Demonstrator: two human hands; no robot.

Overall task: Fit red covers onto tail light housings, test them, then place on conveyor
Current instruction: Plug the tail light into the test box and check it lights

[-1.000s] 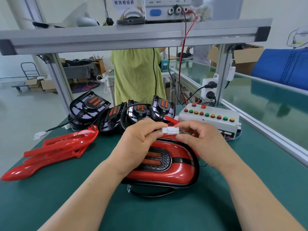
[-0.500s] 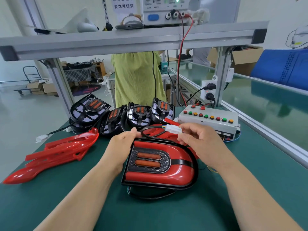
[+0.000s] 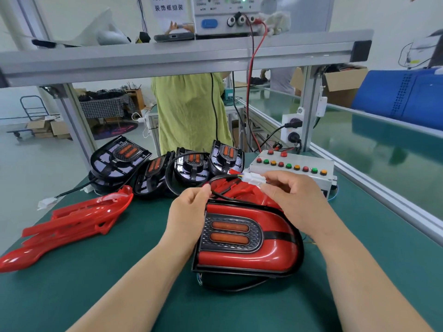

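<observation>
Tail light (image 3: 230, 233) lies just below your hands, cover (image 3: 273, 257) on. Your left hand (image 3: 189, 207) pinches its cable (image 3: 217, 194); your right hand (image 3: 294, 195) pinches the white connector (image 3: 254, 179). Pull too hard and the thin wires (image 3: 236, 174) may tear out. Your right fingers (image 3: 275, 185) hide whether the connector halves are joined.

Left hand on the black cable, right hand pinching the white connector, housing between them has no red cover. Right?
One slip: head view shows the housing with its red cover fitted. Left hand does pinch the black cable, right hand the white connector.
</observation>
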